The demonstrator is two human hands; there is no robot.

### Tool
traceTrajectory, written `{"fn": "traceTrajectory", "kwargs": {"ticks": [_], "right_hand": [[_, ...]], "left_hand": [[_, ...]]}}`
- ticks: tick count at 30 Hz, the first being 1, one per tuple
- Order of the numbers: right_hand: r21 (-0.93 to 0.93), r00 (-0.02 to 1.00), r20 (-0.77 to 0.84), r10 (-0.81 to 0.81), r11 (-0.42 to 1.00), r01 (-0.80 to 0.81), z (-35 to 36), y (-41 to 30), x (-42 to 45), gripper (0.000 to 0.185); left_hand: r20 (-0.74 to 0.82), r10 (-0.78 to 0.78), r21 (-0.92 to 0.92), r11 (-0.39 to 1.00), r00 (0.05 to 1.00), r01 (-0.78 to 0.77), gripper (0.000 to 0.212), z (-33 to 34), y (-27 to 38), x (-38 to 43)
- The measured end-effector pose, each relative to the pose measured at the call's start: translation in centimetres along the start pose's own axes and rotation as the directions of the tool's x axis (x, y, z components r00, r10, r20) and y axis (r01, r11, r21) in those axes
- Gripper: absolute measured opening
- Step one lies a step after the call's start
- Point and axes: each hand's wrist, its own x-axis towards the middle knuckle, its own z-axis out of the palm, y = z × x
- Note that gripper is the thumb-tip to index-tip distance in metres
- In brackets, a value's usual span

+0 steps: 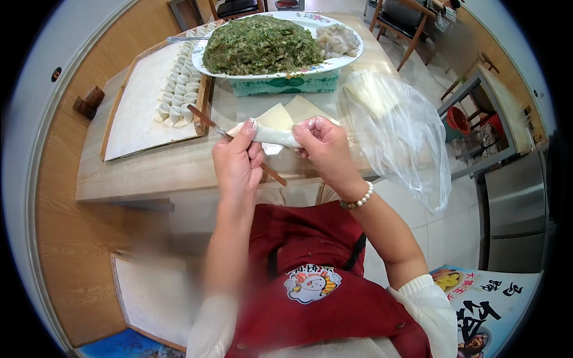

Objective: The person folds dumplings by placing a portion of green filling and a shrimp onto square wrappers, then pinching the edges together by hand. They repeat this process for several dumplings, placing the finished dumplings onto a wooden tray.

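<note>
My left hand (239,163) and my right hand (324,145) pinch the two ends of a folded, rolled dough wrapper (276,135) above the table. A thin flat stick (272,173) also passes through my left hand, pointing up to the left and down to the right. Behind my hands lie loose square wrappers (274,117). Beyond them a large oval plate (210,70) holds a mound of green chopped filling (264,44) and a small heap of peeled shrimp (338,41). To the left, rows of folded wontons (179,96) stand on a wood-framed tray (141,107).
The plate rests on a green-and-white box (286,85). A clear plastic bag (403,129) with wrappers inside hangs over the table's right edge. Another framed tray (156,295) is low at left. Chairs (400,24) and a person (445,15) are at far right.
</note>
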Motion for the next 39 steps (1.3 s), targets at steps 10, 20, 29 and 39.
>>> {"fn": "traceTrajectory", "kwargs": {"ticks": [10, 20, 29, 39], "right_hand": [[-0.416, 0.655, 0.418, -0.630, 0.507, 0.754, -2.3, -2.5, -0.5, 0.024], [-0.463, 0.300, 0.616, -0.728, -0.026, 0.886, -1.1, -5.0, 1.1, 0.026], [0.316, 0.961, 0.238, -0.143, 0.947, 0.063, 0.2, -4.5, 1.4, 0.015], [0.023, 0.971, 0.213, -0.108, 0.994, 0.105, 1.7, -4.5, 2.6, 0.020]], "left_hand": [[0.176, -0.156, 0.148, 0.980, 0.972, 0.130, 0.014, 1.1, 3.2, 1.5], [0.291, -0.121, 0.190, 0.980, 0.949, 0.066, 0.014, 1.8, 4.5, 1.3], [0.366, 0.034, 0.465, 0.859, 0.930, -0.214, 0.010, 2.4, 3.6, -0.8], [0.227, 0.081, 0.178, 0.976, 0.970, -0.123, 0.008, 0.8, 3.2, -0.7]]}}
